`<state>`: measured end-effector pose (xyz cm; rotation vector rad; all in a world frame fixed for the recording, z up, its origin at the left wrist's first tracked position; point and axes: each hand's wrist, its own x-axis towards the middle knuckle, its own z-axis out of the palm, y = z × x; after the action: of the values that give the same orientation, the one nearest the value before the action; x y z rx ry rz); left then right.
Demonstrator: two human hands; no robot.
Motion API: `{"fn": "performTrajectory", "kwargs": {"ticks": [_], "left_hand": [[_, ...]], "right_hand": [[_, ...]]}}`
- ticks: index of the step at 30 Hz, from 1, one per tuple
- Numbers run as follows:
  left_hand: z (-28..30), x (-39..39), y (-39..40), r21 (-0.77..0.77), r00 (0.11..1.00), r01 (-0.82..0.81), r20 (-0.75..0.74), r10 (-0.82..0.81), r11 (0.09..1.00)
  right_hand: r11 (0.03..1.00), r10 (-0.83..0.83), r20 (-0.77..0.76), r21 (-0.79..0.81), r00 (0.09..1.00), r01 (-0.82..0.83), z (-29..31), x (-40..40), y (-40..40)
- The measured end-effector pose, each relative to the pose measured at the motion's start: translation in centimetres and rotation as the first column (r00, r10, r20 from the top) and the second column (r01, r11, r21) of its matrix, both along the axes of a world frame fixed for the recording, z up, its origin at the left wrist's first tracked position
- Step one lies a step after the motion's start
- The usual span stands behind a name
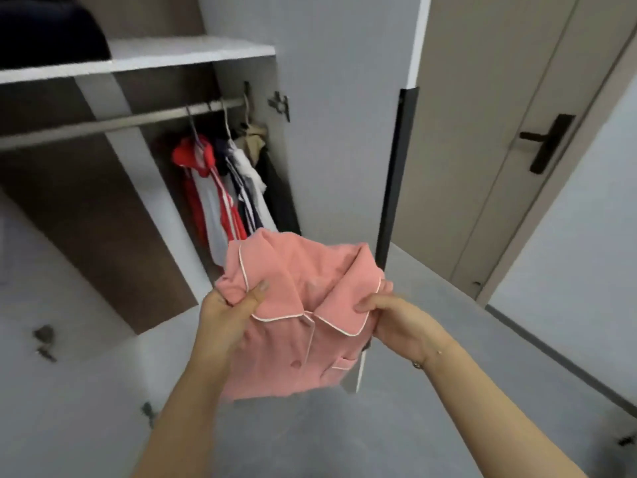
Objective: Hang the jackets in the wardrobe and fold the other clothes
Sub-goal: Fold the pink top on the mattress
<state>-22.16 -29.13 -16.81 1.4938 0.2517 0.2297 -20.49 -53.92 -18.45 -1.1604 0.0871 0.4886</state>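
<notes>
Open wardrobe (241,56) at left: dark bag (48,29) on the top shelf, bare rail (113,122) below. Right end of the rail, three hangers: red-and-white jacket (203,188), navy-and-white garment (246,188), dark coat (275,188) with tan collar. In front, mid-air, pink pyjama shirt (303,326), white piping, collar up, partly bunched. Left hand (224,315) pinches the shirt's left shoulder, thumb on top. Right hand (400,322) grips the right collar edge, fingers curled. Far right, closed door with black handle (548,143).
</notes>
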Motion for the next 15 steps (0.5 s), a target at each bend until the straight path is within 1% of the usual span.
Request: {"fn": "performTrajectory", "kwargs": {"ticks": [4, 8, 12, 15], "left_hand": [[3.3, 2.2, 3.4, -0.123, 0.978, -0.195, 0.045, 0.201, 0.973], [7.8, 2.9, 6.7, -0.192, 0.942, -0.281, 0.135, 0.309, 0.940], [12.7, 3.3, 10.3, -0.200, 0.875, -0.402, 0.204, 0.440, 0.893], [16.9, 3.7, 13.1, -0.193, 0.832, -0.437, 0.284, 0.477, 0.878]], "right_hand": [[0.983, 0.173, 0.203, -0.089, 0.964, -0.158, 2.0, 7.8, 4.0], [0.961, 0.274, 0.374, -0.089, 0.886, -0.260, 6.1, 13.7, 9.1], [0.939, 0.322, 0.531, -0.072, 0.784, -0.337, 11.7, 17.7, 14.8], [0.929, 0.311, 0.625, -0.042, 0.716, -0.366, 16.5, 19.5, 19.3]]}}
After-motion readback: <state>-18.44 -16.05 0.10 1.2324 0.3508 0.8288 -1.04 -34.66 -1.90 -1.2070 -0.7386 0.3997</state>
